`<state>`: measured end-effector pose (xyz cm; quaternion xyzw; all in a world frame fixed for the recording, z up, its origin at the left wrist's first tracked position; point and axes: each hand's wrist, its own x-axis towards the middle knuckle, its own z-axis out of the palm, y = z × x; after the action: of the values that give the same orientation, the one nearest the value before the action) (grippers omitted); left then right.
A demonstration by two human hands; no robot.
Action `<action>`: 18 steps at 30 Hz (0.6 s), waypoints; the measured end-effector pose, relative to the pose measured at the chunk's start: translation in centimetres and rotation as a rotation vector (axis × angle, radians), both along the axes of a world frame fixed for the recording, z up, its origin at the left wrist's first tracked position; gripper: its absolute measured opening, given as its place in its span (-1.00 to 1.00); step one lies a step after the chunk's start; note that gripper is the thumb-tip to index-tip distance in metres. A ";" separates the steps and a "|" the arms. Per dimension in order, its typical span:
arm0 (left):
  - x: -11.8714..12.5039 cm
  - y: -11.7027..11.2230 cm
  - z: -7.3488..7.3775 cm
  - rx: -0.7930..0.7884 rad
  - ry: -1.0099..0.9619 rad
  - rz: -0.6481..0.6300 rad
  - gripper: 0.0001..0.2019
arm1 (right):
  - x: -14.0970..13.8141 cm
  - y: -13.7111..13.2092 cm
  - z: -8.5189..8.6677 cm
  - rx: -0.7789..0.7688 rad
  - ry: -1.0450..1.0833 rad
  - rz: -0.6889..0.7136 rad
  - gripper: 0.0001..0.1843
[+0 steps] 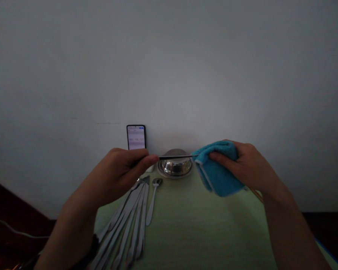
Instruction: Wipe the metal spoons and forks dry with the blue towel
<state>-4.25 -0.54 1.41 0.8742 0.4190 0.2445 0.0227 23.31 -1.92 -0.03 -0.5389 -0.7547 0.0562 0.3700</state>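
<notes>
My left hand (129, 168) pinches one end of a thin, flat metal piece of cutlery (174, 156). Seen edge-on, its exact kind does not show. The other end runs into a folded blue cloth (221, 176) with a pale edge, which my right hand (239, 161) grips between thumb and fingers. Both hands are raised above the table, level with each other. Below my left hand several long metal pieces of cutlery (135, 213) lie fanned out, and a spoon (153, 200) lies just to their right.
A shiny metal bowl (176, 168) stands behind the held piece, near the wall (169, 75). A phone (136, 137) with a timer on its screen leans upright there. The pale green table (202, 232) spreads below my hands. A white cable (14, 230) runs at the far left.
</notes>
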 end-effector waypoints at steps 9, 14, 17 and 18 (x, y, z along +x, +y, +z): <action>1.0 -0.4 -0.1 -0.001 0.029 -0.093 -0.62 | -1.0 -0.9 0.3 -0.271 -0.228 0.292 -0.74; 1.8 -0.4 -0.1 -0.009 0.068 -0.167 -0.66 | -2.8 -1.1 0.0 -0.173 -0.414 0.368 -0.66; 2.4 -0.5 -0.4 -0.011 0.103 -0.169 -0.68 | -3.6 -0.9 -0.5 -0.147 -0.434 0.362 -0.69; 2.6 -0.5 -0.6 -0.013 0.118 -0.161 -0.68 | -3.8 -0.8 -0.6 -0.136 -0.434 0.348 -0.71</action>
<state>-1.68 -0.99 0.82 0.9176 0.3497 0.1874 0.0230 19.50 -2.69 -0.64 -0.4245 -0.8918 0.0525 0.1474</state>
